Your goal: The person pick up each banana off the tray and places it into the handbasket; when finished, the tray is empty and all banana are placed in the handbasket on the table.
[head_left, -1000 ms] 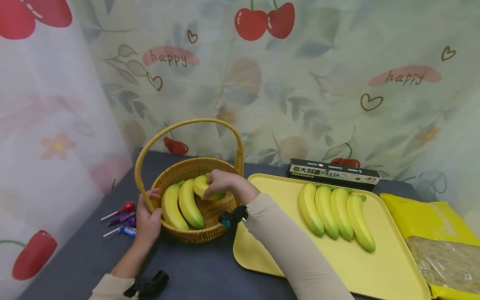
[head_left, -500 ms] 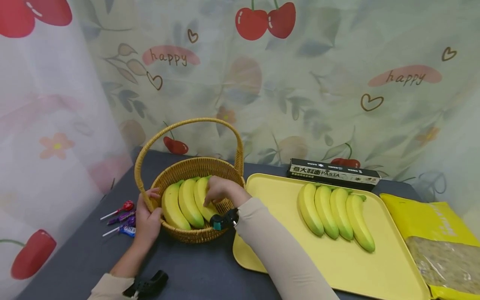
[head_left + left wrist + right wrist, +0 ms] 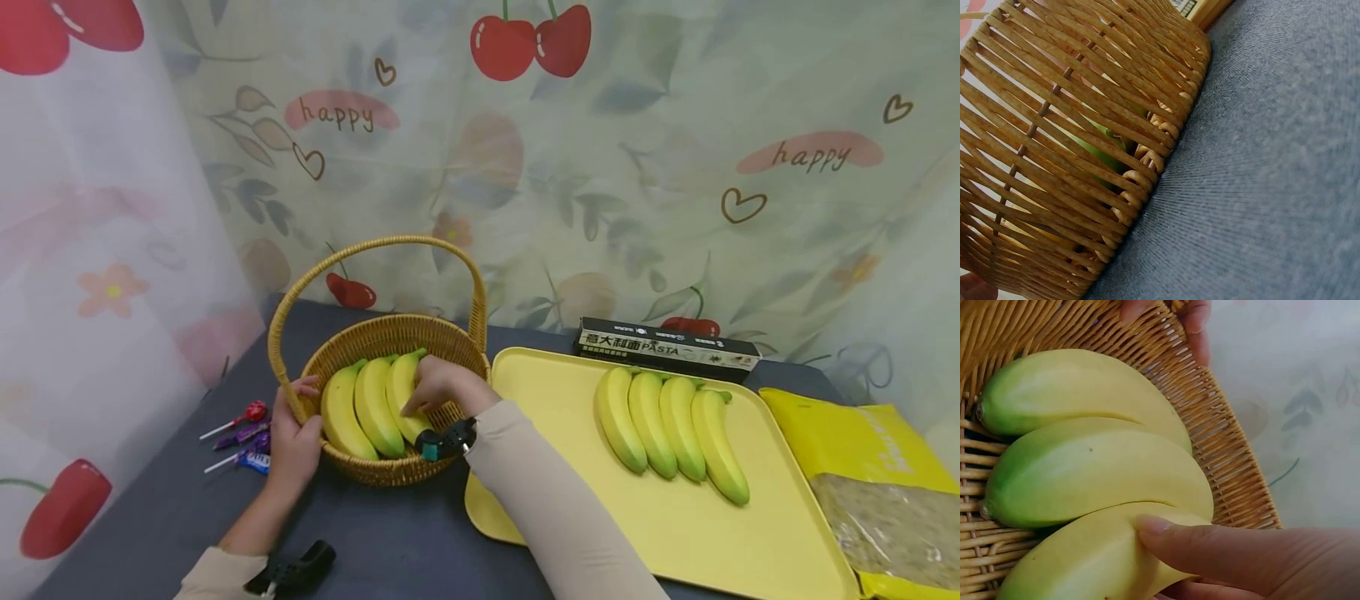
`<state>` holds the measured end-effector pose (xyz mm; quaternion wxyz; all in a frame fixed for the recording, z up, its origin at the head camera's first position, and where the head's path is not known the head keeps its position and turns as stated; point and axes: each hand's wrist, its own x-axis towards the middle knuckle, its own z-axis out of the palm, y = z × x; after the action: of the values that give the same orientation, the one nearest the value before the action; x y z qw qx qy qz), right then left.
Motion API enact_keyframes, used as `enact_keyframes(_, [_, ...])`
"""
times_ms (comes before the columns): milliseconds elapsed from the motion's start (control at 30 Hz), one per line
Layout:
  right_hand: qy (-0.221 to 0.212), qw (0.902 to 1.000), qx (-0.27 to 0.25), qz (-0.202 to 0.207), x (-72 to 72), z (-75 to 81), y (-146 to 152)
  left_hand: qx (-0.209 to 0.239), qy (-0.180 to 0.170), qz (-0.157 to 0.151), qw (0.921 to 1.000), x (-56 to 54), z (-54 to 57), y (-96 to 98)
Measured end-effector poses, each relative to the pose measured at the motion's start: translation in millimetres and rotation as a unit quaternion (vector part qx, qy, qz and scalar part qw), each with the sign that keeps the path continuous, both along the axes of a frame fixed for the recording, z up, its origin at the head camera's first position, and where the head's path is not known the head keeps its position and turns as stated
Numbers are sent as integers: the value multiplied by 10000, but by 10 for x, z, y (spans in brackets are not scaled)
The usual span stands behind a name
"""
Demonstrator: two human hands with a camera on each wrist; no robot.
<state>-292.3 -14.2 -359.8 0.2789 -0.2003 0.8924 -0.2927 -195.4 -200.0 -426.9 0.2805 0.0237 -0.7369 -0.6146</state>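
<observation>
Only the head view takes in the whole layout: the basket [image 3: 390, 473] with three bananas [image 3: 375, 408] side by side in it, the tray [image 3: 573, 400] bearing four more bananas [image 3: 656, 427], the pasta box [image 3: 667, 348] behind it, the yellow bag [image 3: 885, 483] along its far right edge, and the sweets [image 3: 247, 437] left of the basket. The left wrist view shows the basket's outer weave close up on the dark cloth [image 3: 1260, 162], with green showing through the gaps.

The right wrist view gives what the head view hides: the right hand [image 3: 448, 385] has its thumb [image 3: 1191, 544] pressed on top of the banana nearest the tray [image 3: 403, 392], with fingers partly visible below, so it pinches that fruit inside the basket, beside the middle banana. The left hand [image 3: 295, 442] grips the basket's rim by the handle's foot, its fingertips showing over the edge there.
</observation>
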Motion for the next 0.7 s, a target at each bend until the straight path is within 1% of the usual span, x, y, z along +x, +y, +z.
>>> enact_keyframes(133, [36, 9999, 77, 64, -11, -15, 24, 25, -46, -1, 10000, -8, -15, -7])
enact_keyframes(267, [290, 9995, -40, 86, 4, 36, 65, -11, -71, 5, 10000, -10, -25, -10])
enact_keyframes(367, [526, 9981, -274, 134, 33, 94, 115, 5, -64, 16, 10000, 0, -18, -15])
enact_keyframes(467, [611, 9967, -521, 122, 92, 154, 191, -9, -72, 18, 10000, 8, -17, -23])
enact_keyframes(600, [532, 9940, -960, -18, 198, 225, 327, -108, -112, -10, 9999, 3, -22, -24])
enact_keyframes(700, [515, 9906, -1271, 3, 284, 290, 454, -110, -122, -17, 9999, -2, -12, -15])
